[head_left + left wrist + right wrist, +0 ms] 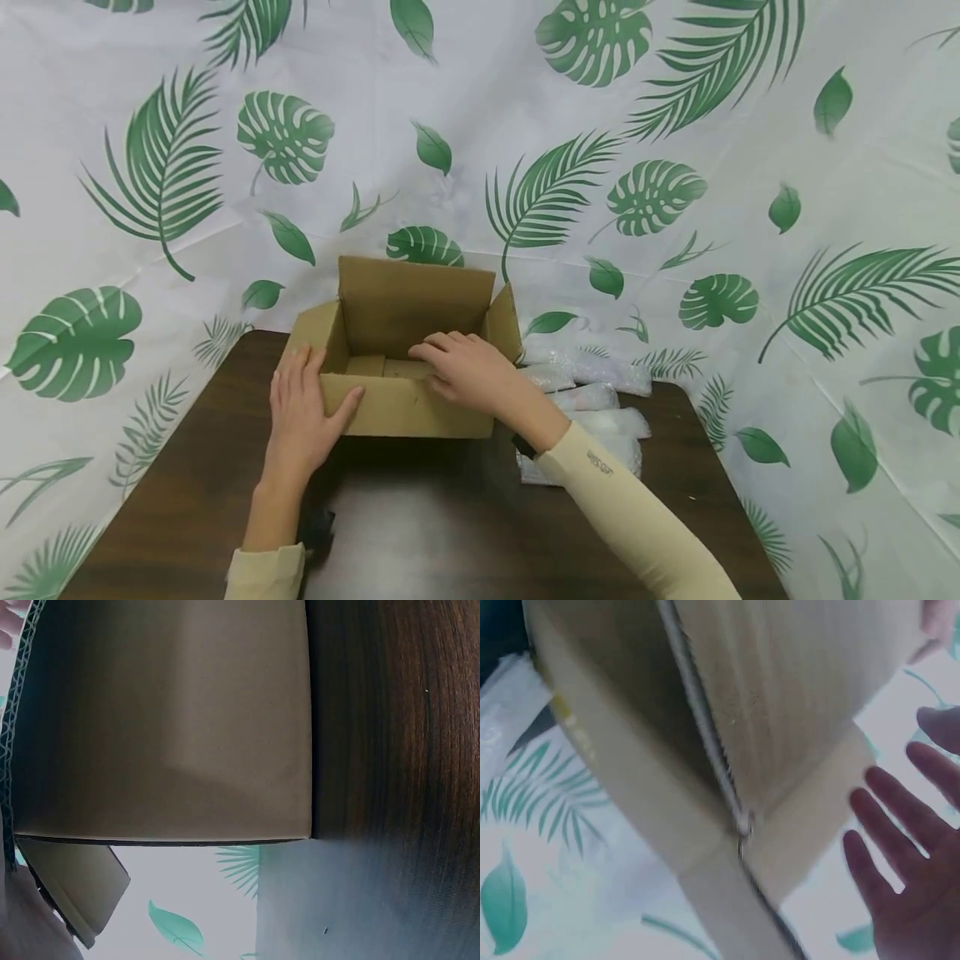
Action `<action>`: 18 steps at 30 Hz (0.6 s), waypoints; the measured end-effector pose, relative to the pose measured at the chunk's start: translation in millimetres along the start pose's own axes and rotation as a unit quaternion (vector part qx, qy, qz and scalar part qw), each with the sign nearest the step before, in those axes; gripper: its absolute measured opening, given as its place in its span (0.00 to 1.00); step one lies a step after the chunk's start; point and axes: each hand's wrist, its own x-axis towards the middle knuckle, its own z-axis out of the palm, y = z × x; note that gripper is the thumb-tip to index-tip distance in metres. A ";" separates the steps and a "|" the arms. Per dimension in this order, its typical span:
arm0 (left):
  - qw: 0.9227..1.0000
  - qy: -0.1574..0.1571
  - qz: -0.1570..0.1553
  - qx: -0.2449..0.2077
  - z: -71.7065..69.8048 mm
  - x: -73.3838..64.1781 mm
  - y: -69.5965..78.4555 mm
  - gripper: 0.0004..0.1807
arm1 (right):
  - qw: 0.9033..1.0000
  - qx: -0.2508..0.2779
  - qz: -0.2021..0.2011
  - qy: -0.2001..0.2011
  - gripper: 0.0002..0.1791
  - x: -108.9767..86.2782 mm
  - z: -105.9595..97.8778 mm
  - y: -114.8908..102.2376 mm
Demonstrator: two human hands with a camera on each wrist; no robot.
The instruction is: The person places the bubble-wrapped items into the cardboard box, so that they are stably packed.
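An open cardboard box (pixel 405 408) is being supported by a dark wooden table (pixel 420 517), toward its far side, near a hanging cloth (pixel 465 100) printed with green leaves. At its front left corner the box is being gripped by the left hand (pixel 300 417): the left flap (pixel 309 333) is being covered by the fingers, and the thumb is being laid against the front face. The right hand (pixel 468 371) is being held over the front edge, toward the right half of the opening. In the right wrist view its fingers are being spread, straight and loose, and nothing is being grasped by it; whether the cardboard is being touched by a fingertip cannot be told.

The back flap (pixel 416 304) is being shown upright, and the right flap (pixel 506 321) is being seen leaning outward. Just right of the box, several packets in clear wrap (pixel 596 417) are being borne by the table, some overlapping; what is being covered by the wrap cannot be made out. Both forearms are being covered by cream sleeves (pixel 637 521), and a small black object (pixel 523 446) is being worn at the right wrist.
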 end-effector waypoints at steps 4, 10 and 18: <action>1.000 0.012 0.010 -0.004 0.5 -0.9 -0.6 0.49 | 0.995 -0.011 -0.006 0.099 0.26 -38.7 -4.0 -3.1; 1.000 0.013 0.006 -0.004 2.9 -4.3 1.4 0.50 | 0.986 0.031 0.048 0.154 0.28 -100.0 7.3 8.5; 1.000 0.009 0.000 0.003 4.2 -4.2 1.5 0.51 | 0.972 0.078 0.115 0.189 0.30 -169.3 45.8 35.3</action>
